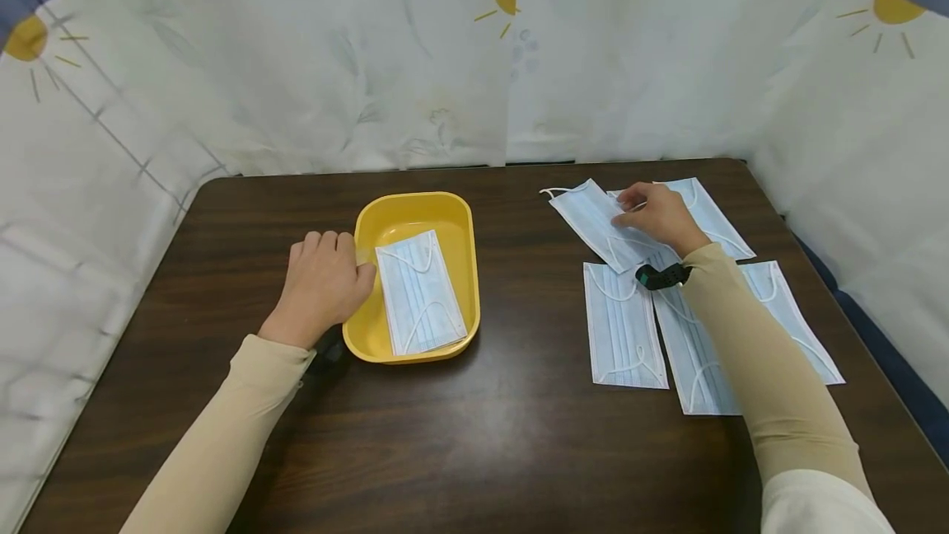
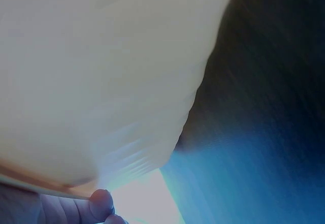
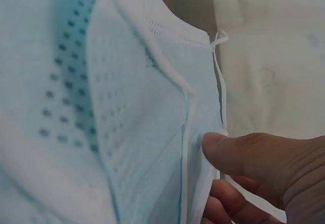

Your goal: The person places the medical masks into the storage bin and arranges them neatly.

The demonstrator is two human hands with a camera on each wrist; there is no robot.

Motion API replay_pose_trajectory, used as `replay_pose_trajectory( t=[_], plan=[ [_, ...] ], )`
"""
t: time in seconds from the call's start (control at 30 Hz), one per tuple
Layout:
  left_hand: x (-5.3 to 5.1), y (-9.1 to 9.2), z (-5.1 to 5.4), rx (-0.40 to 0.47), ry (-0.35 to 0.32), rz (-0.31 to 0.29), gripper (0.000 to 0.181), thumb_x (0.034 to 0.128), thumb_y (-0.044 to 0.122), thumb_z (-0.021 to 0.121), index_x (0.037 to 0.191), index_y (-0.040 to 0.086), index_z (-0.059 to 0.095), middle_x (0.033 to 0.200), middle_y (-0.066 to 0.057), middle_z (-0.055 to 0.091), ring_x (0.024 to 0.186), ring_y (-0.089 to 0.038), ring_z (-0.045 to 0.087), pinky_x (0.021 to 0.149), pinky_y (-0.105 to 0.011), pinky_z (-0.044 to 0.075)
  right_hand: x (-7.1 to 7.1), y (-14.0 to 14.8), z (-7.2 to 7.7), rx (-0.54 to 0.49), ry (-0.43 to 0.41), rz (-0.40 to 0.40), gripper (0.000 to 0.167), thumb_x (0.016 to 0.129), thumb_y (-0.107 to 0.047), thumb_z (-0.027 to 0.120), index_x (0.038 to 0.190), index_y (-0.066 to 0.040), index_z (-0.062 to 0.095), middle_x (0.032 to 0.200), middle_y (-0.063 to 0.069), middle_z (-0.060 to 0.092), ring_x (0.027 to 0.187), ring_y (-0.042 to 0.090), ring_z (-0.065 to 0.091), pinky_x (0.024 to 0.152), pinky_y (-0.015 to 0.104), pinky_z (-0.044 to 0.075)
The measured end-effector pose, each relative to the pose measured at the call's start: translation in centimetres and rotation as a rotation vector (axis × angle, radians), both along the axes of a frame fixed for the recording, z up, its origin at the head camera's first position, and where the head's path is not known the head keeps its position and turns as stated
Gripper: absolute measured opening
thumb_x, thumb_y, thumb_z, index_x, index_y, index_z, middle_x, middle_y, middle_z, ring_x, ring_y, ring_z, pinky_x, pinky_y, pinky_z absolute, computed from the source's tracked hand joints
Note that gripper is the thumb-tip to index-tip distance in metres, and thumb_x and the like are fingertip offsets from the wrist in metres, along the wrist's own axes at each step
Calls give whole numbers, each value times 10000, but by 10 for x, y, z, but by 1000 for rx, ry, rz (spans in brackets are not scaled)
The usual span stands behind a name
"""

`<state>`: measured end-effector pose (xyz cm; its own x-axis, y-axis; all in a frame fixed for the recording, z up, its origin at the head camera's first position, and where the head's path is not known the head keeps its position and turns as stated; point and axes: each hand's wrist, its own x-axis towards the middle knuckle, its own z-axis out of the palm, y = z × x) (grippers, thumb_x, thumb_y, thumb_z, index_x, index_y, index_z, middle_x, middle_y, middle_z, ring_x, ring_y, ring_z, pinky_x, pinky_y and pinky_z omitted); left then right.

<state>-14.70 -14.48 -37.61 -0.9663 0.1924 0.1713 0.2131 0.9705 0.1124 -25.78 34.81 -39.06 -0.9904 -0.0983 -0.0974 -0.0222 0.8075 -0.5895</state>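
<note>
At the left side of a yellow tray (image 1: 361, 334), my left hand (image 1: 319, 287) grips the rim; the left wrist view shows its fingertips (image 2: 101, 203) on the tray's edge. A light blue face mask (image 1: 421, 295) with white ear loops lies in the tray. On the right, my right hand (image 1: 660, 217) pinches a face mask (image 1: 593, 221) by its edge, the mask slightly tilted above others. In the right wrist view the thumb (image 3: 233, 153) presses on that mask's (image 3: 167, 132) edge, with the other fingers behind it.
Several more face masks (image 1: 623, 336) lie spread and partly overlapping beneath my right hand and forearm. Everything rests on a dark brown wooden table (image 1: 504, 435). White patterned curtains (image 1: 334, 64) hang behind the table and along both sides.
</note>
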Motion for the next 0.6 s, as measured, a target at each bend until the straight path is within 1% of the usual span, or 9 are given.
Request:
replay_pose_trajectory(
  t=[0.1,0.2,0.33,0.43,0.5,0.6],
  plan=[
    [0,0,-1,0,7,-2,292,964,231,454,840,-28,508,785,-166,485,780,-355,409,718,-449,333,-1,0,-1,17,-15,-1,396,895,-198,760,1226,-11,652,1206,243,676,1129,368,616,935,440,441],
    [0,0,-1,-1,8,0,292,962,231,452,839,-28,508,784,-165,483,781,-353,408,717,-448,333,-2,-1,1,35,-41,-7,410,891,-218,765,1231,-21,647,1203,235,676,1103,358,603,917,437,440],
    [0,0,-1,-3,2,5,295,962,232,451,847,-32,512,786,-164,481,783,-352,407,719,-447,332,-4,-1,4,58,-69,-13,434,881,-233,784,1245,-42,643,1094,166,672,1002,312,585,841,386,435],
    [1,0,-1,-3,-1,8,299,966,233,450,858,-37,516,788,-165,482,788,-352,408,722,-447,331,-5,-2,6,67,-83,-9,464,877,-243,795,1264,-44,635,1018,121,650,941,293,562,805,371,424],
    [1,0,-1,-2,-2,11,297,965,233,449,865,-39,518,790,-164,483,790,-351,408,723,-445,330,-6,-2,6,78,-87,-3,456,880,-238,790,1263,-38,643,1029,135,657,944,297,572,814,381,434],
    [1,0,-2,-2,3,8,294,965,229,445,858,-36,515,787,-164,481,786,-351,406,721,-443,330,-5,-3,7,101,-90,15,439,889,-248,765,1247,-13,669,1108,194,680,990,327,596,852,426,465]
  ],
)
